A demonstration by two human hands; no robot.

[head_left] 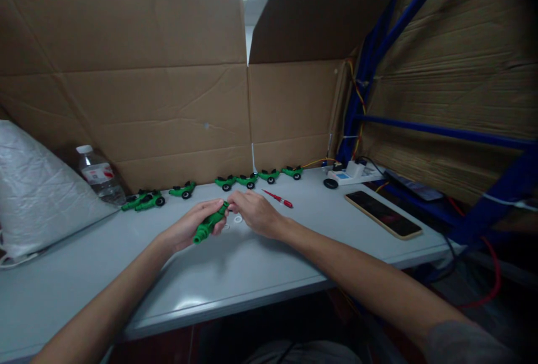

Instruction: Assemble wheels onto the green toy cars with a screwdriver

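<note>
My left hand point(194, 224) is closed around a green plastic fitting point(209, 224), tube-shaped, with a stepped, open end toward me. At the fitting's far end, the bent fingers of my right hand point(253, 211) pinch together. Whatever lies between those fingertips is hidden or too small to name. Just below them on the tabletop is a small white ring point(238, 219). Beyond my right hand lies a thin red screwdriver point(279, 199). Along the back of the table stands a row of similar green pieces point(150, 200) with black round parts.
A white bag point(46, 196) and a clear bottle point(100, 176) stand at the left of the white table point(269, 269). To the right are a phone point(382, 214), a black disc point(330, 183) and a power strip point(357, 173). Cardboard panels point(176, 112) and a blue frame point(441, 131) enclose the table.
</note>
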